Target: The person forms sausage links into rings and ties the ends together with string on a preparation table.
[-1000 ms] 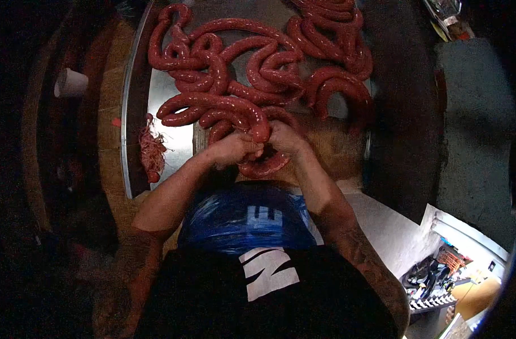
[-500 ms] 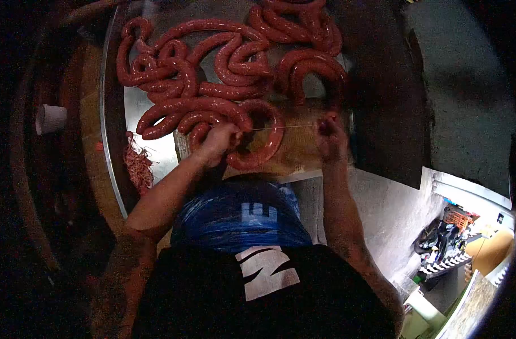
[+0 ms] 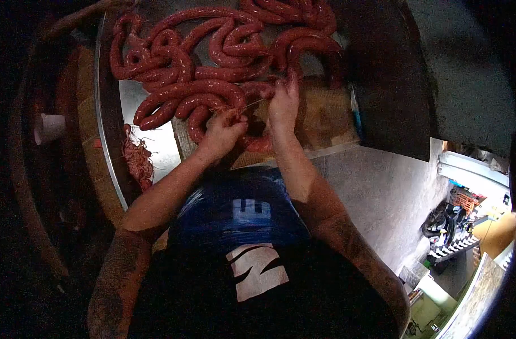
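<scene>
Raw red sausage (image 3: 213, 87) lies in thick loops across the work surface in front of me. My left hand (image 3: 227, 131) is closed in a pinch at the near end of a coil, holding a thin string (image 3: 252, 104). From there the string runs up and right to my right hand (image 3: 283, 108), whose fingers are closed around its other part. The right hand covers part of a curved sausage length (image 3: 257, 144) between the two hands. A wooden board (image 3: 326, 116) shows beneath and to the right.
More sausage loops (image 3: 309, 42) lie at the back right. A tangle of reddish strings (image 3: 138, 161) sits on the left, inside the metal table edge (image 3: 108, 150). Farther left is a white cup (image 3: 49, 129). Another person's arm (image 3: 86, 12) reaches in at top left.
My right hand has moved left and away from me, over the sausage ring, so the hands are closer together. The span of string between them is shorter. The left hand stays nearly in place.
</scene>
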